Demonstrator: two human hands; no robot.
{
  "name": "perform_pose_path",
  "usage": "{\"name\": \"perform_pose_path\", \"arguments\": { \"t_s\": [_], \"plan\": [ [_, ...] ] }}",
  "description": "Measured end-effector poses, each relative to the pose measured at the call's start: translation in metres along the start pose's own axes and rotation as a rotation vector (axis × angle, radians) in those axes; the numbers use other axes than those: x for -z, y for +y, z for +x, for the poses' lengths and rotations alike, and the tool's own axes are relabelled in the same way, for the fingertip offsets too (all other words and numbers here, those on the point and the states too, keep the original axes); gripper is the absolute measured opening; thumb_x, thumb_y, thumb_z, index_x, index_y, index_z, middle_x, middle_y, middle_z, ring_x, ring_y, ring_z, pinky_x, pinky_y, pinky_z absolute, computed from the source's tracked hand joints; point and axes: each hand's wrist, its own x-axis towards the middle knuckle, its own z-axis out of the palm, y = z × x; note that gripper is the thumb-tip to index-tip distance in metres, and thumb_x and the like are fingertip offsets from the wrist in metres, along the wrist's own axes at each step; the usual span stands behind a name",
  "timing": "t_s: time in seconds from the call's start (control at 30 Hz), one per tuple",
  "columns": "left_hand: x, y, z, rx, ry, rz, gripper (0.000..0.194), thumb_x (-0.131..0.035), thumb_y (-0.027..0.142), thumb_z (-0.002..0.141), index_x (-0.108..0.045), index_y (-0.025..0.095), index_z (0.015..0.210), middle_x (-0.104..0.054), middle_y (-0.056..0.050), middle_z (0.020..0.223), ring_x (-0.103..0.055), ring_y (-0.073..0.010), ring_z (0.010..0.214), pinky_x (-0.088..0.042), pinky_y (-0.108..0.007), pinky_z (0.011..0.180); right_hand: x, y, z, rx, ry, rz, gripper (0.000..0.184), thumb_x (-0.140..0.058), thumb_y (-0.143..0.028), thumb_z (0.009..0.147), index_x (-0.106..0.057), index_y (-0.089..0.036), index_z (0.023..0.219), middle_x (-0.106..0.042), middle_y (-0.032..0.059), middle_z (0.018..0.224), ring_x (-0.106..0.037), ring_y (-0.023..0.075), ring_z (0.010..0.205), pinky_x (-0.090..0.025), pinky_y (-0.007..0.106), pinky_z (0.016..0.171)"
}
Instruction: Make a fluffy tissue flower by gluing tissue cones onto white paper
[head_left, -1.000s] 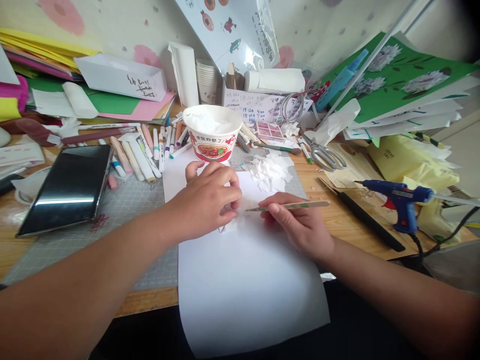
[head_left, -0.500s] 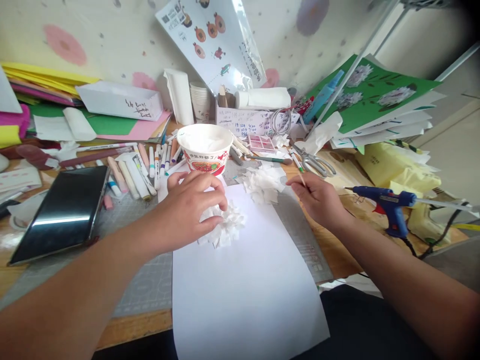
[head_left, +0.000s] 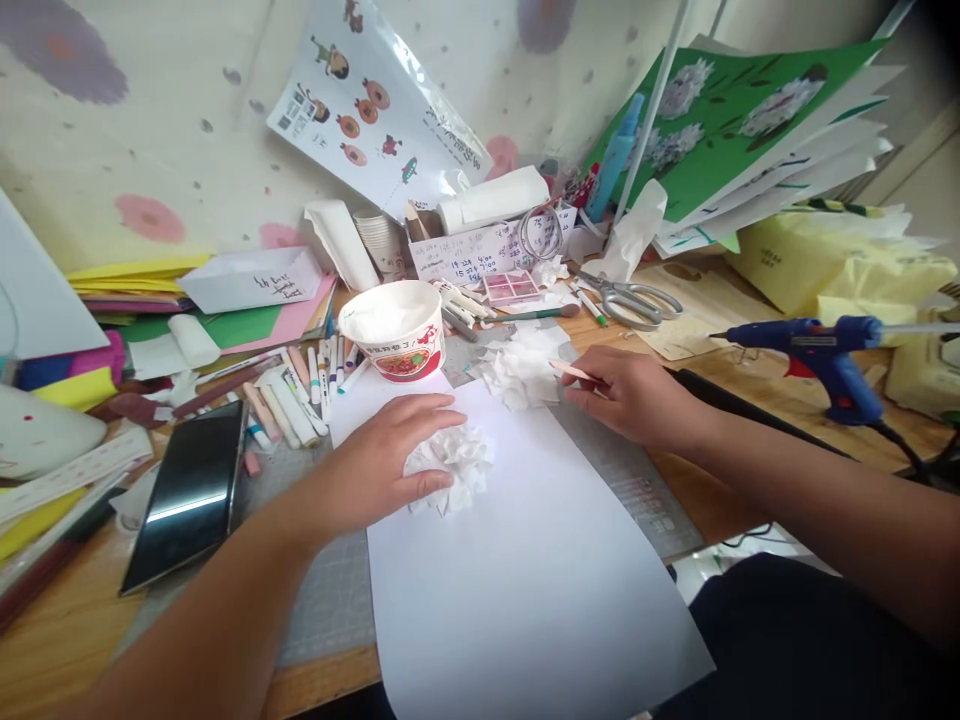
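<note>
My left hand (head_left: 386,455) is closed lightly round a white crumpled-paper flower (head_left: 465,465), thumb on its near side and fingers on its far side. The flower rests on a large white paper sheet (head_left: 525,580). In my right hand (head_left: 626,395) a thin wooden stick (head_left: 571,371) is pinched, its tip pointing left. Just beyond that tip lies a pile of white tissue-paper pieces (head_left: 517,368). A white paper bowl (head_left: 401,340) with a red print stands behind my left hand, something white inside it.
A blue glue gun (head_left: 817,350) lies at the right, scissors (head_left: 634,300) left of it. Markers (head_left: 300,400) and a dark tablet-like screen (head_left: 195,480) crowd the left. A grey cutting mat (head_left: 326,600) lies under the sheet. Green flower artwork (head_left: 750,110) leans at the back right.
My left hand has come down from above the flower onto it. My right hand has moved left with the stick, nearer the tissue-paper pile. The view has tilted.
</note>
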Motion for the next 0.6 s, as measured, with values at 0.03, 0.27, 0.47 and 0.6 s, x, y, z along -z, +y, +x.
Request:
{"name": "perform_pose_path", "arguments": {
  "t_s": [0.03,0.27,0.47,0.6],
  "plan": [
    [0.0,0.001,0.0,-0.02,-0.011,0.001,0.054,-0.06,0.054,0.089,-0.052,0.033,0.139,-0.041,-0.006,0.154,-0.04,-0.032,0.138,-0.036,-0.049,0.114,0.001,-0.002,-0.002,0.019,-0.007,-0.002,0.012,-0.058,-0.023,0.084,-0.068,-0.017,0.084,-0.061,0.0023,0.075,-0.054,0.0141,0.064,-0.038,0.026,0.062],
    [0.003,0.001,0.003,-0.041,0.071,0.005,0.039,-0.056,0.049,0.092,-0.063,0.034,0.127,-0.054,-0.003,0.144,-0.049,-0.0271,0.132,-0.037,-0.044,0.113,0.017,-0.018,-0.024,0.139,-0.096,-0.032,0.02,-0.052,-0.027,0.092,-0.07,-0.017,0.092,-0.061,0.0053,0.081,-0.055,0.0161,0.069,-0.04,0.028,0.065],
    [0.014,0.0,-0.013,0.191,0.358,0.109,0.038,-0.036,0.034,0.097,-0.062,0.02,0.121,-0.066,-0.011,0.123,-0.06,-0.0287,0.116,-0.049,-0.048,0.1,0.04,-0.036,-0.051,0.244,-0.201,-0.065,0.019,-0.053,-0.023,0.091,-0.071,-0.02,0.095,-0.065,0.0058,0.085,-0.062,0.018,0.074,-0.042,0.029,0.067],
    [0.019,0.03,-0.055,0.077,0.259,0.147,0.029,-0.048,0.033,0.093,-0.068,0.027,0.113,-0.066,-0.008,0.123,-0.059,-0.028,0.118,-0.047,-0.047,0.104,0.047,-0.052,-0.082,0.272,-0.435,-0.154,0.015,-0.056,-0.023,0.091,-0.07,-0.022,0.094,-0.069,0.0046,0.083,-0.065,0.0186,0.072,-0.041,0.028,0.062]
  ]
}}
